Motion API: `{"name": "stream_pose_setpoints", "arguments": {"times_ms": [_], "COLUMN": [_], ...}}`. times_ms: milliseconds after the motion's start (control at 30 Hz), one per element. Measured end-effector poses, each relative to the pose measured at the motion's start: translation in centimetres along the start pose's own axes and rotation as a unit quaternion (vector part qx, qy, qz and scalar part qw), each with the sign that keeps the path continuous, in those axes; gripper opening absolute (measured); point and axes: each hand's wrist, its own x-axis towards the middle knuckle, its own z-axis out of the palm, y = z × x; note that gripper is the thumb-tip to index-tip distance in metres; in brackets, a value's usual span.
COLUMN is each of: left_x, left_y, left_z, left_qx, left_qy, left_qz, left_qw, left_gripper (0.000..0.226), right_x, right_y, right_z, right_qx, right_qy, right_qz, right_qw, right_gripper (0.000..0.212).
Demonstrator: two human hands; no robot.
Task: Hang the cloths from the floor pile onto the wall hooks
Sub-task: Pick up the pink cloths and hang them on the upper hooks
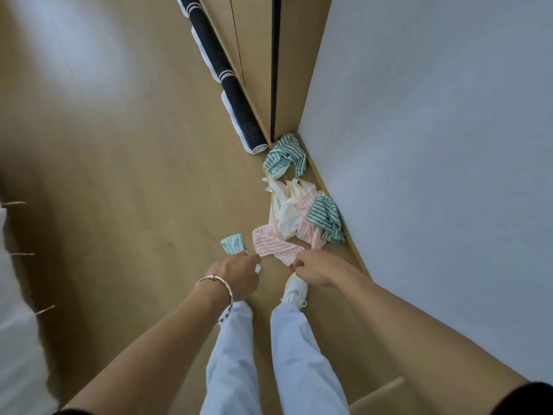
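Grip: left hand point(239, 274), right hand point(317, 269) both pinch pink striped cloth point(275, 245) edge.

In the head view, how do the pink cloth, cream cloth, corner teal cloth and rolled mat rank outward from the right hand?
1. pink cloth, pinched in the right hand
2. cream cloth, mid-pile
3. corner teal cloth, beyond it
4. rolled mat, farthest left

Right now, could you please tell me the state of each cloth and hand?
pink striped cloth: near edge pinched, rest in the floor pile.
left hand: pinches the pink striped cloth.
right hand: pinches the pink striped cloth.
cream cloth: crumpled on the floor.
corner green cloth: crumpled on the floor.
wall-side green cloth: crumpled on the pile.
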Motion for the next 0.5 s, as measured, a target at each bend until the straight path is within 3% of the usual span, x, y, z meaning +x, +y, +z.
{"name": "stream_pose_setpoints", "arguments": {"times_ms": [267, 500], "left_x": [11.4, 20.1], "left_y": [-3.9, -6.8], "left_z": [4.5, 11.5], "left_qx": [0.044, 0.074], "left_qy": [-0.03, -0.076], "left_qz": [0.027, 0.047], "left_qw": [0.998, 0.993], "left_gripper": [0.039, 0.04], "right_x": [12.0, 21.1], "right_y": [0.7, 4.7], "right_z": [5.4, 11.2], "right_qx": [0.087, 0.142], "right_qy": [-0.018, -0.036], "right_qz": [0.02, 0.078], "right_qw": [0.996, 0.986], "right_gripper": [0.025, 0.029]}}
